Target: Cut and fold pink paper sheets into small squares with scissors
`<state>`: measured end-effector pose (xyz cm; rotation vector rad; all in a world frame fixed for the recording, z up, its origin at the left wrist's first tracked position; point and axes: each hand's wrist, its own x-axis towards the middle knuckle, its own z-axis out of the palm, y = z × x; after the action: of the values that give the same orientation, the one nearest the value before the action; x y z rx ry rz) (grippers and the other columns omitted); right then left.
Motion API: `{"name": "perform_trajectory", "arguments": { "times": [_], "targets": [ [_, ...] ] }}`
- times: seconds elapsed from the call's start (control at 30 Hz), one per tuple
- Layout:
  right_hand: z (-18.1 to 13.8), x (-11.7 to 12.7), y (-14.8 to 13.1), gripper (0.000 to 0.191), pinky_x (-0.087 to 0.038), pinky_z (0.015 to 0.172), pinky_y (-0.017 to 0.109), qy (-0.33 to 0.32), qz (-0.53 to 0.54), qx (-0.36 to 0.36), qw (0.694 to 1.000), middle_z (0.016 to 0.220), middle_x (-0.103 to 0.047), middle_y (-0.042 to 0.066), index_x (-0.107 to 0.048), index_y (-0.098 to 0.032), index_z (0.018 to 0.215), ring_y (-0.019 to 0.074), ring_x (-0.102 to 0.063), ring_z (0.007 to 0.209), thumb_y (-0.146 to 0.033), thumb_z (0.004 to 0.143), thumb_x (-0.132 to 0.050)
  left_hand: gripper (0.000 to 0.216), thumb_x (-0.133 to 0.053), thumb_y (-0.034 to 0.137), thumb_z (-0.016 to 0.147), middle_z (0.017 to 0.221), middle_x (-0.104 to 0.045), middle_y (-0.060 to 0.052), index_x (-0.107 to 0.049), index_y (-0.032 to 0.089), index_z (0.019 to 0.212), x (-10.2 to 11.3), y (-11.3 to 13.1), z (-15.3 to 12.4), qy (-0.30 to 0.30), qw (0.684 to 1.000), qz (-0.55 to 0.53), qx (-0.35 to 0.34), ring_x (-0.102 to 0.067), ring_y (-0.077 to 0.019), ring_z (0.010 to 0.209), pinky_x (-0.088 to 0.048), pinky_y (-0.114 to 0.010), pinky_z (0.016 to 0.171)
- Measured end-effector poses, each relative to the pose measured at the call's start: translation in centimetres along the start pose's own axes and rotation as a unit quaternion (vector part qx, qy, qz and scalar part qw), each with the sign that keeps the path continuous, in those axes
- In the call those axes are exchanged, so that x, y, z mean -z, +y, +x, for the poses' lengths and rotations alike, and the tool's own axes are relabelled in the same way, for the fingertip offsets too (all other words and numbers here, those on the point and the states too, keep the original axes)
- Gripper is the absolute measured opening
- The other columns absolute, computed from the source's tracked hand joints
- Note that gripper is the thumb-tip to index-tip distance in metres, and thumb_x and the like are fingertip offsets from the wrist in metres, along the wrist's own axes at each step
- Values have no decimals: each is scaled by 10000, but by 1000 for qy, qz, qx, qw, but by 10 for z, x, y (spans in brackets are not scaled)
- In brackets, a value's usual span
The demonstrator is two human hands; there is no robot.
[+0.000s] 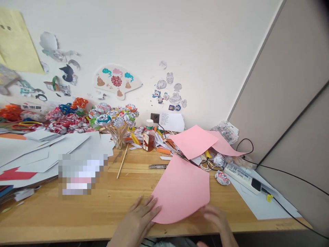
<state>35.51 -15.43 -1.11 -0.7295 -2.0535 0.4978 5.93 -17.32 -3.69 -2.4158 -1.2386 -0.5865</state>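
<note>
A pink sheet of paper [183,192] lies in front of me near the table's front edge, its lower edge bowed upward. My left hand [140,218] rests on its lower left side, fingers stretched out and apart. At the lower right edge, my right hand [214,216] has its fingers closed on the paper; the fingertips are partly hidden and slightly blurred. Just behind the sheet is a craft knife [157,166]. Two more pink sheets [195,141] lie further back on top of scattered small items.
White papers [74,144] cover the left side. Paper flowers on sticks [118,127] and a bottle [148,136] stand at the back, with a thin stick [122,161] before them. A power strip [241,177] with cables and a crumpled paper flower [222,178] lie right.
</note>
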Motion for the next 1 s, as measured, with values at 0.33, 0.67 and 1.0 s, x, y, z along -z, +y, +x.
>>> {"name": "perform_trajectory", "arguments": {
  "times": [0.33, 0.67, 1.0],
  "targets": [
    [44, 14, 14, 209, -432, 661, 311, -101, -118, -90, 984, 636, -499, -4, -480, -209, 639, 171, -505, 637, -280, 835, -461, 480, -498, 286, 817, 1284, -522, -54, -413, 220, 1285, 17, 21, 7, 22, 1000, 10, -2, -453, -181, 1189, -401, -308, 960],
    [104, -19, 47, 192, -344, 585, 269, -202, -136, -215, 946, 639, -439, -22, -364, -206, 588, 154, -447, 626, -220, 767, -434, 376, -415, 306, 835, 1311, -486, -80, -537, 157, 1158, -10, 78, 24, 74, 994, 75, 41, -459, -241, 1149, -213, -397, 1007],
    [109, -33, 63, 193, -365, 615, 281, -170, -228, -194, 939, 700, -500, 12, -386, -213, 579, 175, -485, 669, -224, 765, -434, 417, -388, 358, 847, 1261, -544, -60, -507, 154, 1191, -9, 91, 23, 4, 984, 58, 166, -455, -265, 1158, -212, -446, 965]
  ]
}}
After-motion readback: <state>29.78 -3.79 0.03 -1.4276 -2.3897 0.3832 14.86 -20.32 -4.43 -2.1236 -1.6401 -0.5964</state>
